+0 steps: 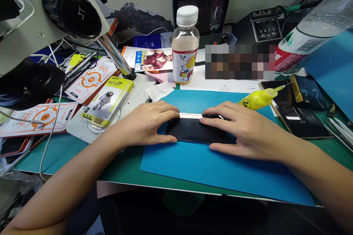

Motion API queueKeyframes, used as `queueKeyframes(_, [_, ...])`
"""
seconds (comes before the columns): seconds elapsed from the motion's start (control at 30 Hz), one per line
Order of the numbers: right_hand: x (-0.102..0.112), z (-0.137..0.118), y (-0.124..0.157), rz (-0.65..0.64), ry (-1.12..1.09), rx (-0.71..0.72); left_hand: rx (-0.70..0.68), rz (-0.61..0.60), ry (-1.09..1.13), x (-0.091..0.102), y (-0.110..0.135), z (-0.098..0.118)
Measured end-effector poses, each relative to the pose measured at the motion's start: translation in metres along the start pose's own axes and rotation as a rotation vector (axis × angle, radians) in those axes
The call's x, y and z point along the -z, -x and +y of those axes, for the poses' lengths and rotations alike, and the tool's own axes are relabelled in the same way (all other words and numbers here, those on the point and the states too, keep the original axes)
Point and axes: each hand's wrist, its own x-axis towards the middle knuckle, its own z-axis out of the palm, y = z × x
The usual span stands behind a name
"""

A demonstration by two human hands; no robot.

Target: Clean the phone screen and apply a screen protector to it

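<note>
A dark smartphone (pixel 197 130) lies lengthwise across a blue mat (pixel 193 161), its glossy black face up. A bright white strip shows along its far edge. My left hand (pixel 147 123) grips the left end, thumb on the near edge and fingers on the far edge; one finger wears a ring. My right hand (pixel 242 130) holds the right end the same way, fingertips by the white strip and thumb at the near edge. Just beyond my right hand a yellow needle-tipped bottle (pixel 257 99) lies tilted.
Behind the mat stands a white-capped drink bottle (pixel 185 49). At left are a yellow battery box (pixel 108 101), orange-and-white screen boxes (pixel 92 79) and an overhanging microscope (pixel 68 13). To the right lie another phone (pixel 300 121), a small dark box (pixel 307 91) and a large water bottle (pixel 311 36).
</note>
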Motion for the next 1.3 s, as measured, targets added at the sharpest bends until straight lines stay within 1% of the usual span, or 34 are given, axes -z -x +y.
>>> queueKeyframes(0.4, [-0.0004,0.0013,0.0016,-0.011,-0.025,-0.031,-0.029,0.026,-0.041,-0.0016,0.0008,0.0002])
queueKeyframes(0.73, [-0.0033,0.0022,0.0054,-0.014,-0.033,-0.048,-0.015,0.021,-0.072,-0.0019,0.0026,0.0052])
queueKeyframes(1.03, [-0.0024,0.0019,0.0068,-0.031,-0.012,-0.058,0.007,0.04,-0.041,-0.003,0.0006,0.008])
queueKeyframes(1.3, [-0.0047,0.0044,0.0092,-0.03,-0.051,-0.081,0.028,0.039,-0.044,-0.0032,0.0006,0.0094])
